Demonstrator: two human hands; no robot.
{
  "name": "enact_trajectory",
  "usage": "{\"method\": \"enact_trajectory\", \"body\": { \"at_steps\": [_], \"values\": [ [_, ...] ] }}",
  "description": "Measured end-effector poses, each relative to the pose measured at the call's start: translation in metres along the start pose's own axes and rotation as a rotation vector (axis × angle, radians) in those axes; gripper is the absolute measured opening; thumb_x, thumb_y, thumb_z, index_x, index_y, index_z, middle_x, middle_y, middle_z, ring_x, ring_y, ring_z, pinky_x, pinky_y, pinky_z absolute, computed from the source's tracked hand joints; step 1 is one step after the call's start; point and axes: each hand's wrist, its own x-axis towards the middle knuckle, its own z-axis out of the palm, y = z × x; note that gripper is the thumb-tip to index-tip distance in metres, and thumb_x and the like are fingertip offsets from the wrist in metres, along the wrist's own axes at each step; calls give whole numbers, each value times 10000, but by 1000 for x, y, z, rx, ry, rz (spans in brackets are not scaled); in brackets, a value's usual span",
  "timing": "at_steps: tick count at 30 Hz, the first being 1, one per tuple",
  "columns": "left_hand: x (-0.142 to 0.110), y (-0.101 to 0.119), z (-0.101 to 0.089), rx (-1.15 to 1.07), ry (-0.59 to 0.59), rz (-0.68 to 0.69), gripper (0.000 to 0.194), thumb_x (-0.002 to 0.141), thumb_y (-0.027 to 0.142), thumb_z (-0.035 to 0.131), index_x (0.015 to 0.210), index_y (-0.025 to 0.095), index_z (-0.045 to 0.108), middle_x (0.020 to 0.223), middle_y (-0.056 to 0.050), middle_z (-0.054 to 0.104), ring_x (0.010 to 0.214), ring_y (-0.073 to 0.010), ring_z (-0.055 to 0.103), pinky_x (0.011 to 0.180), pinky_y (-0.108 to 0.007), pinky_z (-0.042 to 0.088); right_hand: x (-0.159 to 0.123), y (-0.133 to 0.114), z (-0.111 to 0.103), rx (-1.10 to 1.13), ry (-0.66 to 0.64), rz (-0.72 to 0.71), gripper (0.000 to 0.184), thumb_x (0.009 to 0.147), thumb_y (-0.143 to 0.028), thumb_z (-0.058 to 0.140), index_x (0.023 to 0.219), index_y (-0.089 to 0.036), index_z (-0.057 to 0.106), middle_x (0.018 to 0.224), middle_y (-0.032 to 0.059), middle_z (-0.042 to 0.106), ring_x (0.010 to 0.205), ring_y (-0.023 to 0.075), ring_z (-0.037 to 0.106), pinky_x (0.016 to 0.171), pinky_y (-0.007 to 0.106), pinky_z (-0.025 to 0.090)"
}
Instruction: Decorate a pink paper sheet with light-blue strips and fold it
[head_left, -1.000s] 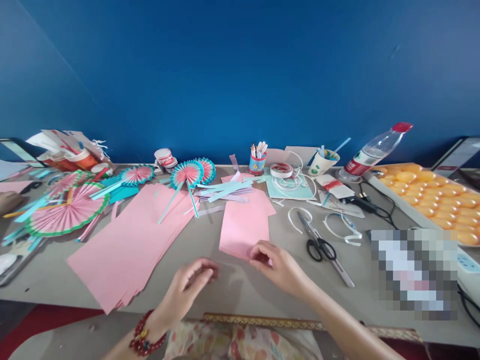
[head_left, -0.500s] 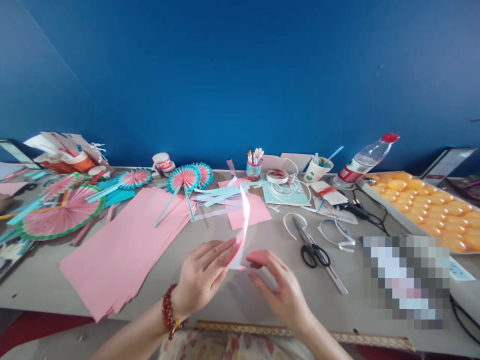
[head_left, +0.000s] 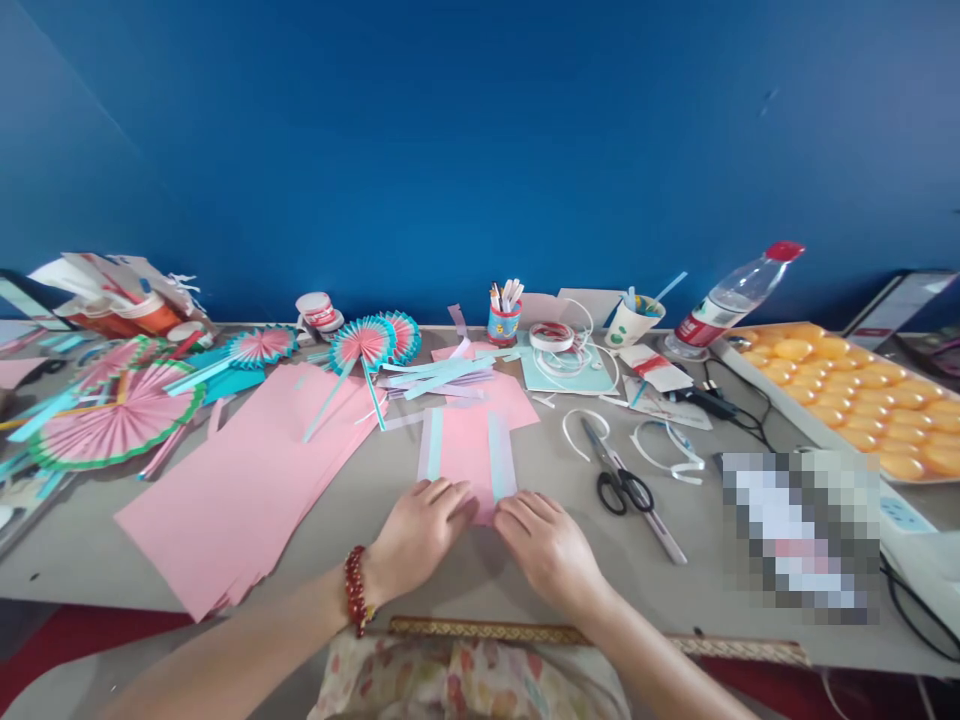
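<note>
A pink sheet of paper (head_left: pixel 465 445) with pale blue and lavender bands down both long sides lies flat on the table before me. My left hand (head_left: pixel 424 535) has its fingers curled on the sheet's near left corner, with a red bead bracelet at the wrist. At the near right corner my right hand (head_left: pixel 551 545) holds the same edge, fingers bent together. Both thumbs are mostly hidden. A stack of plain pink paper (head_left: pixel 240 480) is left of my left hand. Black-handled scissors (head_left: pixel 626 485) and a slim utility knife (head_left: pixel 664 535) lie right of my right hand.
Pleated paper fans (head_left: pixel 120 410) lie at the left. Paper strips (head_left: pixel 435 378) lie beyond the sheet. A pen cup (head_left: pixel 504 322), a tape roll (head_left: pixel 551 336), a paper cup (head_left: pixel 634 325) and a plastic bottle (head_left: pixel 724 310) line the back. An orange bubbled tray (head_left: pixel 840 390) is at right.
The banded pink sheet, earlier held up on edge by my left hand, now lies flat with its face showing. My right hand, earlier apart from it, has come onto its near right corner.
</note>
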Motion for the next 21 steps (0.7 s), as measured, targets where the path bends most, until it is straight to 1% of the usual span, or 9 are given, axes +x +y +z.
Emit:
{"method": "enact_trajectory", "body": {
  "at_steps": [2, 4, 6, 9, 12, 16, 21],
  "values": [
    [-8, -5, -3, -44, -31, -13, 245, 1039, 180, 389, 1000, 172, 631, 1045, -68, 649, 884, -184, 600, 778, -320, 499, -4, 5, 1, 6, -49, 14, 254, 987, -139, 435, 803, -198, 601, 825, 50, 655, 755, 187, 551, 706, 317, 422],
    [-18, -11, -7, -69, -55, -5, 268, 1033, 165, 382, 922, 168, 626, 1024, -73, 639, 889, -196, 590, 789, -332, 493, -8, 9, -1, 21, -103, 19, 246, 990, -151, 444, 810, -197, 606, 848, 56, 658, 774, 192, 556, 715, 318, 427],
    [-27, -15, -10, -85, -68, -21, 268, 1028, 158, 393, 882, 170, 619, 998, -68, 635, 889, -199, 579, 802, -336, 482, -11, 12, -4, 47, -145, 16, 238, 994, -164, 446, 837, -199, 622, 872, 61, 665, 800, 200, 565, 736, 324, 439],
    [-36, -17, -10, -96, -80, -48, 262, 1026, 158, 406, 867, 177, 614, 921, -54, 622, 845, -193, 562, 781, -329, 464, -13, 15, -8, 125, -160, 56, 233, 1001, -187, 447, 874, -210, 641, 898, 63, 673, 829, 201, 581, 761, 327, 457],
    [-38, -17, -9, -157, -66, -104, 232, 1023, 181, 443, 852, 177, 600, 869, -45, 611, 820, -192, 563, 758, -320, 455, -13, 19, -11, 212, -173, 106, 215, 1003, -215, 463, 893, -219, 648, 920, 61, 678, 855, 198, 598, 778, 329, 469],
    [-37, -19, -9, -306, -26, -189, 200, 1026, 216, 464, 888, 183, 604, 895, -37, 620, 832, -180, 586, 762, -304, 458, -8, 26, -16, 286, -231, 139, 188, 1003, -259, 485, 925, -225, 652, 927, 58, 680, 883, 207, 604, 808, 350, 465],
    [-36, -22, -8, -412, -14, -261, 183, 1020, 216, 483, 926, 193, 639, 912, -32, 641, 840, -170, 610, 771, -290, 456, 0, 33, -19, 376, -300, 216, 178, 984, -290, 525, 870, -223, 645, 914, 43, 684, 865, 197, 607, 795, 336, 448]
  ]
}}
